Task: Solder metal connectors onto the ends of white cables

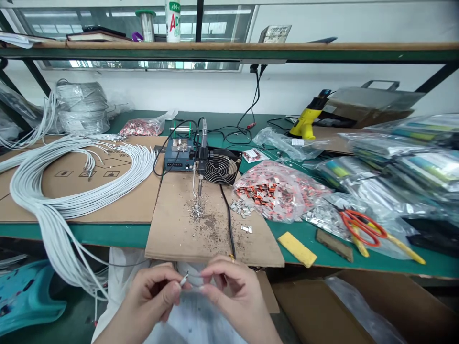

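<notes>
In the head view, my left hand (156,291) pinches a white cable close to its tip; the cable end (184,279) pokes out between thumb and forefinger. My right hand (231,286) is closed beside it, thumb and forefinger near each other at a faint greyish strand (194,275) that is too thin and blurred to identify. Both hands are in front of the bench's near edge. Beyond them, a soldering iron (202,157) points tip down in an automatic solder stand, over bits of solder (197,210) scattered on cardboard (172,234).
A large bundle of white cables (53,205) lies on the left and hangs over the edge. A black fan (222,167), a bag of small orange-and-metal parts (272,188), a yellow sponge (297,248), orange-handled scissors (364,227) and a yellow heat gun (304,122) are on the bench.
</notes>
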Available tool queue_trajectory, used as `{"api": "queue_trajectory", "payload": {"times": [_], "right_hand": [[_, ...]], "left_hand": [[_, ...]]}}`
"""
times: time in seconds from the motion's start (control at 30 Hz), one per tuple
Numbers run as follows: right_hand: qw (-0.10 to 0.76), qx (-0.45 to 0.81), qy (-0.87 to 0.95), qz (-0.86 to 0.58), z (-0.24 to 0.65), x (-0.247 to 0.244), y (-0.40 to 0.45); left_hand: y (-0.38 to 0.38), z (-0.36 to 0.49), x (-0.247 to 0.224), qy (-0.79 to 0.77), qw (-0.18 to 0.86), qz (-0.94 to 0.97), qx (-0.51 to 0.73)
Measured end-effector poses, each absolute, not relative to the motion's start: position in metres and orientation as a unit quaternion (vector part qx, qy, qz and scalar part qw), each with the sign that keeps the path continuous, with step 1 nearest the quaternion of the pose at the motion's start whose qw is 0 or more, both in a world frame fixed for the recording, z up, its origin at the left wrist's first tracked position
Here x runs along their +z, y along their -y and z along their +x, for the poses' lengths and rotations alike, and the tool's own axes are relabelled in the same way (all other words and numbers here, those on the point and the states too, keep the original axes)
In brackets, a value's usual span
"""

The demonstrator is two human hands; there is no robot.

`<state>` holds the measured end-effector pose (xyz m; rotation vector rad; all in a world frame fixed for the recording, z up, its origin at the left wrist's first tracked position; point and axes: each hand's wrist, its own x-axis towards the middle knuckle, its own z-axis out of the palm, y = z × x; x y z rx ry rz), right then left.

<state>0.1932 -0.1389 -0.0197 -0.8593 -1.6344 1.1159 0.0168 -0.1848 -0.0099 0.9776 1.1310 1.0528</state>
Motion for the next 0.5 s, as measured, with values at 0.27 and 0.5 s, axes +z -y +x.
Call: {"api": "queue_trajectory", "payload": {"times": [0.27, 0.5], "right_hand": [[0.447, 0.404, 0.707, -0.371, 0.180, -0.010, 0.145], [0.551, 0.327, 0.671, -0.373, 0.151, -0.033, 0.154]], "left_hand": [[0.182, 0.021, -0.012, -0.550, 0.484, 0.558, 0.390], [0.180, 0.025, -0.014, -0.573, 0.565, 0.380, 0.456]]}}
